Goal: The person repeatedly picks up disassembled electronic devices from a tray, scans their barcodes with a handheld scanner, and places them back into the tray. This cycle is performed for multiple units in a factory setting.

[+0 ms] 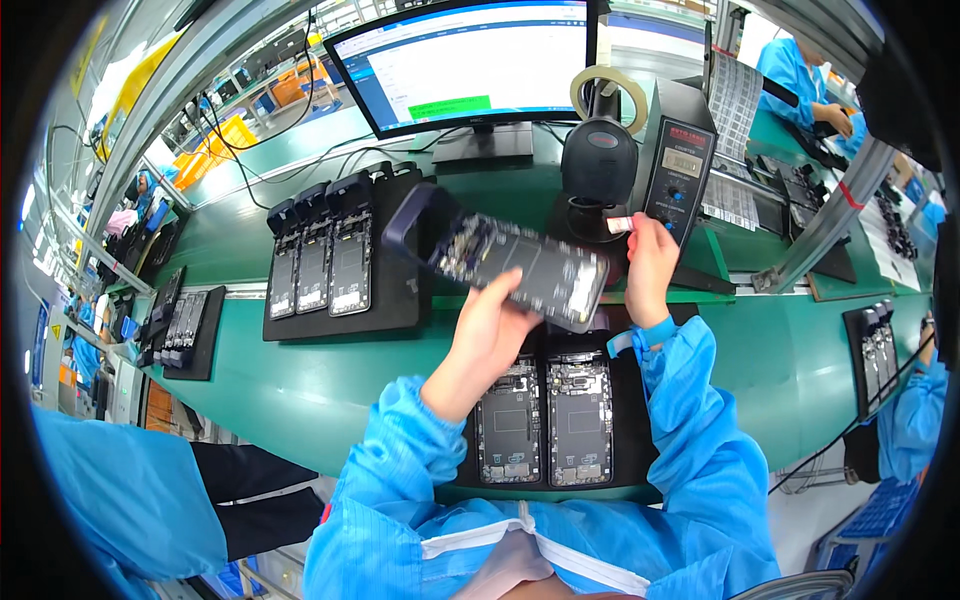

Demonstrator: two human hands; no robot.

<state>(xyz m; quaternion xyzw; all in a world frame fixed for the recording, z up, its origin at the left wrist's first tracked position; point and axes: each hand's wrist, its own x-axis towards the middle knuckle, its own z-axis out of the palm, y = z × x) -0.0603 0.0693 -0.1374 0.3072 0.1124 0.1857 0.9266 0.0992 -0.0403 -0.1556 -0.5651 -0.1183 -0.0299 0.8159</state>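
Observation:
My left hand grips an opened smartphone by its lower edge, its inner parts facing up. The phone is tilted, with a dark frame-like piece standing up at its far left end. Between the fingertips of my right hand is a small white label. The label is just below the head of a dark barcode scanner on a stand. Beneath my hands, two more opened phones lie side by side on a black tray.
Left of me, another black tray carries several opened phones. A monitor stands behind; a tape roll is by the scanner. To the right are a label counter machine, a label strip and a metal post. Co-workers in blue sit nearby.

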